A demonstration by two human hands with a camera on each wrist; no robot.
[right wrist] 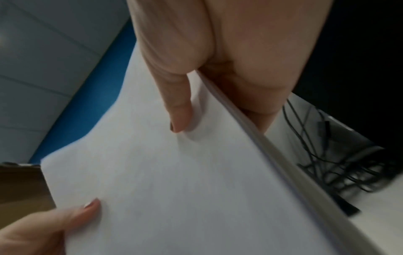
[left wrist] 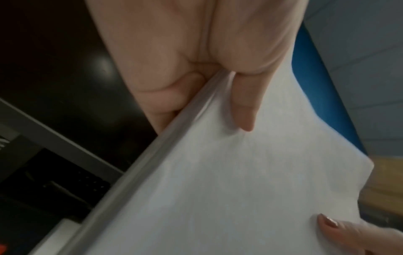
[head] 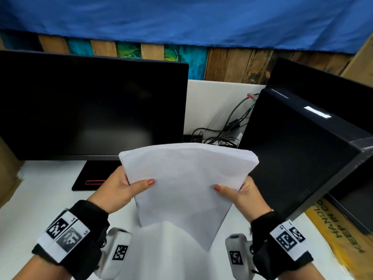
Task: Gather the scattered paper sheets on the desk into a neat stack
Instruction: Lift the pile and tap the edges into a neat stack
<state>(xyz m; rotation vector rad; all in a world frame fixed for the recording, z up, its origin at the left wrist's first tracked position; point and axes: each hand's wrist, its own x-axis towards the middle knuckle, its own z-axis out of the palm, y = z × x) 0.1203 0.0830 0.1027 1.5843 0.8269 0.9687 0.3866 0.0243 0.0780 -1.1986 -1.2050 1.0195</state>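
Both hands were up mid-frame, left hand and right hand each pinching a side edge of the paper stack, thumbs on top, held above the white desk.

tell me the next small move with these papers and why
Probably tap the stack of papers on its lower edge against the desk. The left hand and right hand each grip a side, holding it upright above the desk, and the top edges look slightly stepped, so tapping should square them.
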